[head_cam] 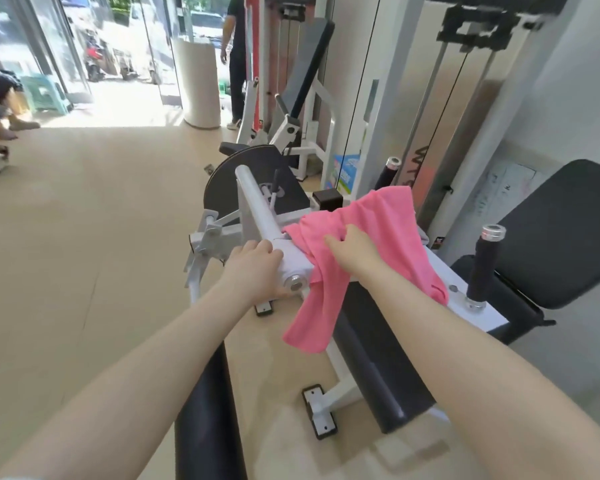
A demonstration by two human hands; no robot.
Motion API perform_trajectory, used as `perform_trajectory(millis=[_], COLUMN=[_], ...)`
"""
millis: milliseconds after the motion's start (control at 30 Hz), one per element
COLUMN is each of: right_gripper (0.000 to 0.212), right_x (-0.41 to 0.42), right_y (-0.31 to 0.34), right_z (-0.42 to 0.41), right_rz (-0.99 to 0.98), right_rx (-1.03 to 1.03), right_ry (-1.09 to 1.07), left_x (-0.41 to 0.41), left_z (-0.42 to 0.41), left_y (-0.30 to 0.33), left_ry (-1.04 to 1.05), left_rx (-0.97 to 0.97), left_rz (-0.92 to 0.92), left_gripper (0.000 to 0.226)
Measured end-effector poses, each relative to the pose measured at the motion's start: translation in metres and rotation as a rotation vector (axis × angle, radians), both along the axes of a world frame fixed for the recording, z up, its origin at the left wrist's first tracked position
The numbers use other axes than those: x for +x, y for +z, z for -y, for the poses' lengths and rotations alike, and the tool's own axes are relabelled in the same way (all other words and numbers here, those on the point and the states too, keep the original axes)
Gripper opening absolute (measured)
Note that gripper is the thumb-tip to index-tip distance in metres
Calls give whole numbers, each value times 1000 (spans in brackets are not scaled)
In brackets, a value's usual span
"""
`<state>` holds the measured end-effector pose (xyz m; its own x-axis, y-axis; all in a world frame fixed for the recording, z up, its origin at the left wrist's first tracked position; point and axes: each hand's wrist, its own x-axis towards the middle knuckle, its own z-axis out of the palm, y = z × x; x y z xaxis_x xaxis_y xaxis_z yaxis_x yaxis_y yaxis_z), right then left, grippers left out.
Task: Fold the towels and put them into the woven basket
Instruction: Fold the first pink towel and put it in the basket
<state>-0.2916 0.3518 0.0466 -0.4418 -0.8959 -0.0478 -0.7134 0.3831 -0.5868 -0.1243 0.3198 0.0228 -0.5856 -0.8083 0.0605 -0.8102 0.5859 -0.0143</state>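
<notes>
A pink towel (378, 223) hangs unfolded over the white bar (257, 206) of a gym machine, one end drooping toward the floor. My right hand (352, 249) lies on top of the towel with fingers pressed into the cloth. My left hand (257, 261) rests against the near end of the white bar, just left of the towel, with fingers loosely curved around the tube. No woven basket is in view.
A black padded seat (551, 237) and two black grip posts (485, 265) stand to the right. Black roller pads (208, 410) lie below my arms. A weight-stack frame (465, 98) rises behind. A person (236, 57) stands by the doorway; beige floor (84, 254) stretches left.
</notes>
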Motion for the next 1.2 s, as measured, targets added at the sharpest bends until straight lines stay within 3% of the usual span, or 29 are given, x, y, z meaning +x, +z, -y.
perform_trajectory(millis=[100,200,333,567,733,867,1067,1200], right_gripper=[60,68,50,30,34,33,19,6], right_x=[2,4,8,19,23,43,88,92], right_y=[-18,-33,-24,30,30,-16,-71,-83], right_z=[10,16,9,-58,-124,-182,-281,-345], right_rz=[113,225,446,911,893,991,982,889], right_rx=[26,-97,-302,-632,-636,-638,-396,-260], right_ry=[-16,-43,-116,171,115,-67,-147,-243], left_x=[5,10,13,15,22,37,33,7], left_z=[11,16,18,19,-7,-58,-147,-213], left_y=[-16,-29,-40,-30,-13,-14,-43,-58], left_ry=[-40,-84,-115,-101,-74,-204,-645,-932], left_rx=[-48,-94,-84,75,148,331,637,921], left_rz=[-60,-202,-266,-333,-806,-1013,-844,-528], left_gripper=[41,36,38,39,13,20,19,12])
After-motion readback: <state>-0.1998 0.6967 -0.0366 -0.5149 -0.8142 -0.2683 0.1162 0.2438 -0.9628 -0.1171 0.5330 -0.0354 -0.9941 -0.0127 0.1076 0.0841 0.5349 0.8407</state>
